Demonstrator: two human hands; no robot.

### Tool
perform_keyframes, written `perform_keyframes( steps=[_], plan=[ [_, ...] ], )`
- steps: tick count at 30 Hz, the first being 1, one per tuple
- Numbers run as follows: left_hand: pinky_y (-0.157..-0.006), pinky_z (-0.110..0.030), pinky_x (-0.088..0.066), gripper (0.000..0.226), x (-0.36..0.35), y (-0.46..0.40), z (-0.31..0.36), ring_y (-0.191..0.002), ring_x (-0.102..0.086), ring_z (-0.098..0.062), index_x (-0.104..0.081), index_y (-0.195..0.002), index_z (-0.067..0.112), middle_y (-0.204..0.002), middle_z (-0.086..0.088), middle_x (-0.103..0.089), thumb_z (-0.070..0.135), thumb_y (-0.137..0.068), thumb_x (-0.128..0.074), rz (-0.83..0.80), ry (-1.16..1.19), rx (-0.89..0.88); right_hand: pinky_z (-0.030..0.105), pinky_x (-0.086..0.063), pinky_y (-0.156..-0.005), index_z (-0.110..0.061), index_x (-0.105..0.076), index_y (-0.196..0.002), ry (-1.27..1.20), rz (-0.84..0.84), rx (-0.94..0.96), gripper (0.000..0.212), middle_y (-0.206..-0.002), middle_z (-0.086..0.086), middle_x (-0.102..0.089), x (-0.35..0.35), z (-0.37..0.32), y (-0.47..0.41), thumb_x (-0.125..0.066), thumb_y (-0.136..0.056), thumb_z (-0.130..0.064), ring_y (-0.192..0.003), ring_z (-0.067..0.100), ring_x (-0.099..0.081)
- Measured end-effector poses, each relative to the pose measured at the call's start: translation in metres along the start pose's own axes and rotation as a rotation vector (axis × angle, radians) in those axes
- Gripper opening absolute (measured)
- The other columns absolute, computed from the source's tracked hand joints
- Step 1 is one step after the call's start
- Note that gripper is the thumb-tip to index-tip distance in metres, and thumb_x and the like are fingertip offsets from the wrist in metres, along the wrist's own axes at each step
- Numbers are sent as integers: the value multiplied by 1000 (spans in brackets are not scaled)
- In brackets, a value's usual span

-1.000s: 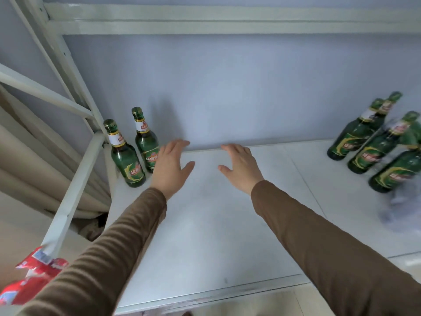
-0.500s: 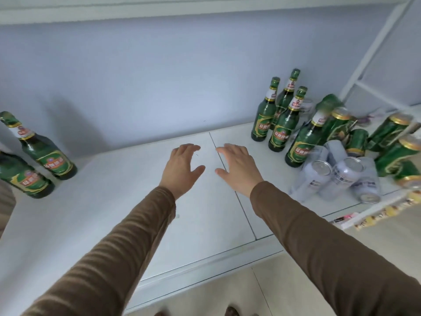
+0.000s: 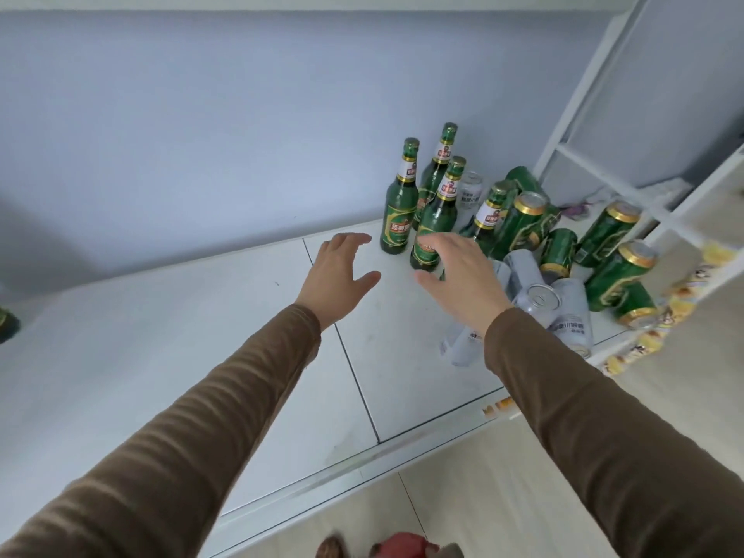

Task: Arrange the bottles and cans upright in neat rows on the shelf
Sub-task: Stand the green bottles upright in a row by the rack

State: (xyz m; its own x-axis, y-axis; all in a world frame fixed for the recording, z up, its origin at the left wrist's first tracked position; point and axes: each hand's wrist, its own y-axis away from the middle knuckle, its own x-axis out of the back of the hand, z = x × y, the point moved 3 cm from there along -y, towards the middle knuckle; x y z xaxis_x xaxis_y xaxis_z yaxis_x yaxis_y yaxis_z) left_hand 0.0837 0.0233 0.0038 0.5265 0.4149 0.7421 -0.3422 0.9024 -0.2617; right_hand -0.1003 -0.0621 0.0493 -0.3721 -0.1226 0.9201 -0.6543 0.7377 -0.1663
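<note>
Four green glass bottles (image 3: 400,203) with gold caps and white neck labels stand upright in a loose cluster at the far right of the white shelf (image 3: 161,356), close to the blue wall (image 3: 241,134). Just right of them lies a jumble of green cans (image 3: 523,219) with gold rims, some tilted and leaning on one another, and nearer the front edge a few pale grey cans (image 3: 537,300) lie on their sides (one shows its pull-tab top). The left hand (image 3: 336,277) hovers over the shelf with fingers spread and relaxed, holding nothing, just left of the nearest bottles. The right hand (image 3: 459,275) is likewise spread and empty, its fingers in front of the base of the nearest bottle (image 3: 437,219); whether they touch it I cannot tell. The wide middle and left of the shelf lie bare, with a seam running from far to near between the hands. A white frame upright (image 3: 583,94) bounds the shelf at the right. At the far left edge the base of another green bottle (image 3: 6,324) shows.
</note>
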Motion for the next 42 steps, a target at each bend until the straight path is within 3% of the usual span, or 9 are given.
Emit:
perform_keyframes(
  steps=[11, 14, 16, 20, 23, 27, 33, 38, 42],
  plan=[
    [-103, -38, -42, 59, -75, -88, 52, -123, -48, -24, -46, -142, 18, -136, -5, -53, 31, -89, -70, -39, 108, 123, 36, -46, -87, -19, -59, -110, -72, -57, -137, 26, -116, -2, -64, 52, 133, -32, -60, -96, -40, -111, 21, -59],
    [-95, -32, -43, 61, -95, -114, 61, -115, -52, -20, -44, -142, 16, -133, -5, -54, 31, -88, -71, -18, 130, 194, 39, -48, -84, -17, -50, -107, -123, -101, -170, 41, -111, 0, -59, 47, 166, -52, -67, -88, -50, -103, 24, -59],
    [-95, -30, -43, 67, -107, -130, 64, -115, -52, -17, -40, -144, 16, -138, -4, -53, 33, -88, -71, -8, 156, 247, 41, -48, -90, -17, -47, -117, -203, -141, -148, 53, -122, 0, -56, 42, 177, -65, -71, -84, -52, -109, 23, -57],
    [-98, -45, -52, 80, -125, -154, 65, -118, -58, -19, -40, -143, 24, -138, -1, -54, 53, -75, -69, 0, 213, 338, 35, -44, -89, -17, -45, -132, -329, -296, -59, 67, -134, 2, -53, 23, 179, -86, -75, -82, -50, -118, 21, -54],
    [-94, -45, -54, 60, -135, -171, 64, -104, -65, -14, -51, -125, 28, -117, 4, -64, 51, -74, -72, 12, 237, 352, 30, -43, -85, -19, -48, -131, -420, -366, -39, 64, -127, 0, -59, 8, 176, -99, -77, -81, -46, -111, 17, -57],
    [-90, -45, -56, 47, -148, -183, 60, -95, -69, -11, -55, -111, 30, -100, 11, -71, 44, -72, -77, 21, 320, 367, 35, -47, -98, -24, -46, -135, -515, -436, -75, 69, -128, -3, -63, -7, 181, -111, -79, -78, -46, -113, 15, -59],
    [-89, -44, -57, 37, -144, -172, 59, -92, -70, -8, -57, -106, 30, -98, 13, -73, 36, -77, -79, 105, 382, 361, 42, -50, -101, -36, -57, -125, -643, -423, -76, 57, -115, -11, -70, -14, 184, -119, -81, -74, -41, -109, 14, -63],
    [-89, -40, -56, 38, -127, -139, 58, -95, -67, -6, -57, -111, 32, -100, 16, -71, 35, -79, -77, 219, 363, 386, 42, -53, -97, -32, -63, -112, -598, -391, -42, 48, -109, -11, -71, -16, 176, -120, -81, -71, -47, -104, 14, -65],
    [-83, -33, -54, 34, -98, -106, 53, -92, -65, 1, -55, -107, 38, -99, 19, -70, 37, -80, -77, 293, 314, 396, 33, -51, -91, -33, -62, -112, -513, -396, 55, 43, -109, -13, -69, -9, 151, -117, -79, -76, -50, -102, 14, -64]
  ],
)
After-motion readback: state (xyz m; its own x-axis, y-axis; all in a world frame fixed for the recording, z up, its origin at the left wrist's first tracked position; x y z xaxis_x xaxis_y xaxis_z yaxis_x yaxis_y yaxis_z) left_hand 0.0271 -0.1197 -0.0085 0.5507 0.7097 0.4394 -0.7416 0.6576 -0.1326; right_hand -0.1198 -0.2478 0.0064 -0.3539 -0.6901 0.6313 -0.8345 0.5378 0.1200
